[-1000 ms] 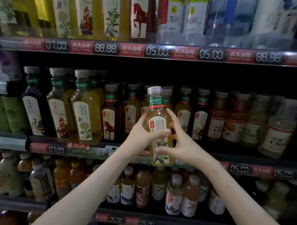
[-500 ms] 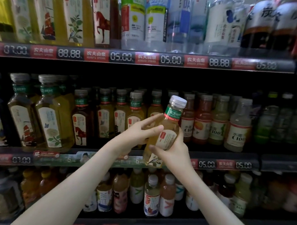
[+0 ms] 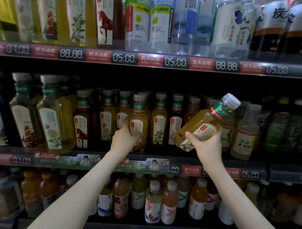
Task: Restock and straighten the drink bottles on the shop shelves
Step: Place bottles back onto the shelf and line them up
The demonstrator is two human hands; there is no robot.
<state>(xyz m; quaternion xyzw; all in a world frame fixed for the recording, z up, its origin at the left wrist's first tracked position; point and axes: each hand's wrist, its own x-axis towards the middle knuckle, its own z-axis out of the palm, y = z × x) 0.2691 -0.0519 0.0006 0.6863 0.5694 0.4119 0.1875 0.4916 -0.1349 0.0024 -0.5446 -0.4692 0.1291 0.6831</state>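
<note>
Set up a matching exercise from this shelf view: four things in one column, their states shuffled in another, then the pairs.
1. left hand
2. right hand
3. C100 bottle
4. middle-shelf horse-label bottle

A. holds a tilted tea bottle
B. stands right of both hands
C. grips an upright shelved bottle
D. stands left of both hands

Pairs: 1-C, 2-A, 3-B, 4-D

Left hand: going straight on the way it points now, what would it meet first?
Probably the front yellow tea bottle; the left hand looks at or nearly on it, though blur hides the contact.
</note>
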